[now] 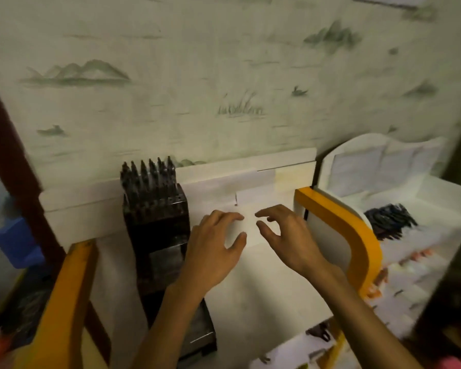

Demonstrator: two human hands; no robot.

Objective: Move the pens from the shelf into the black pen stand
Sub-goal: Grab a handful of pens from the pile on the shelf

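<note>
So the biggest thing in view is the wall point(224, 75), pale wallpaper with faint green hills, reeds and little ducks drawn on it. Below that there's a white desk surface point(264, 288) with a raised white ledge point(91, 206) running along the back against the wall. Orange trim point(338, 219) curves round the right end of the desk, and another orange edge point(61, 302) runs down the left side.

Off to the right, past the orange trim, is a white shelf point(437, 198) with a scalloped back panel. The pile of pens point(390, 221) is lying there, dark ones all bunched together in a heap, well apart from both hands. It's blurry so I can't count them.

The black pen stand point(157, 222) sits on the desk left of centre, backed up against the ledge. Its top already has a row of dark pens point(148, 173) standing upright in the holes.

Both hands hover over the desk just right of the stand. The left hand point(213, 249) is close beside the stand, fingers loosely curved, nothing in it. The right hand point(282, 233) is near it, thumb and fingers spread a bit and relaxed, also holding nothing. Their fingertips nearly meet but don't touch.

There's a blue blocky thing point(16, 243) at far left, too blurry to identify.
</note>
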